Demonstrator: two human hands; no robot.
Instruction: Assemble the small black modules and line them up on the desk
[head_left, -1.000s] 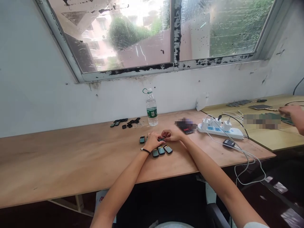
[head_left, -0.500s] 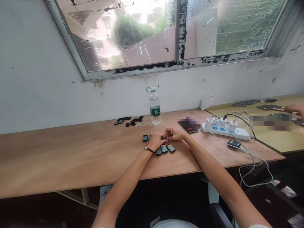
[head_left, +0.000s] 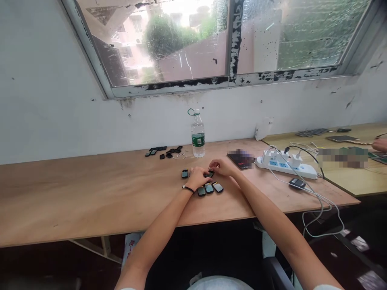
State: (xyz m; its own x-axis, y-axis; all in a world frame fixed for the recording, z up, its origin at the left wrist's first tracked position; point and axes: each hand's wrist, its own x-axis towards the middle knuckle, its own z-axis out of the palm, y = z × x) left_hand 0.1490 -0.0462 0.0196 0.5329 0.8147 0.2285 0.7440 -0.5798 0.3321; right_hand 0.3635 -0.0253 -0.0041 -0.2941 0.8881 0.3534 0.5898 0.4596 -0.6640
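Note:
My left hand [head_left: 198, 177], a dark band at its wrist, is closed on a small black device with a screen [head_left: 209, 174], low over the wooden table. Above the device's far end, the fingers of my right hand [head_left: 223, 166] are pinched together; anything between them is too small to make out. Nearer to me lie similar devices: a left one [head_left: 201, 191], a middle one [head_left: 209, 188] and a right one [head_left: 217, 187]. Another device [head_left: 184, 173] lies left of my left hand, which may hide more.
Toward the wall stand a water bottle [head_left: 198, 139] and several small black parts [head_left: 173, 152]. To the right are a phone [head_left: 241, 159], a white power strip [head_left: 287, 167] with cables, and a black gadget [head_left: 297, 183]. A co-worker's hand [head_left: 380, 144] shows at the right edge.
My right fingers have drawn slightly up and away from the device, so more of it shows. The co-worker's hand has moved to the right. The view has shifted a little.

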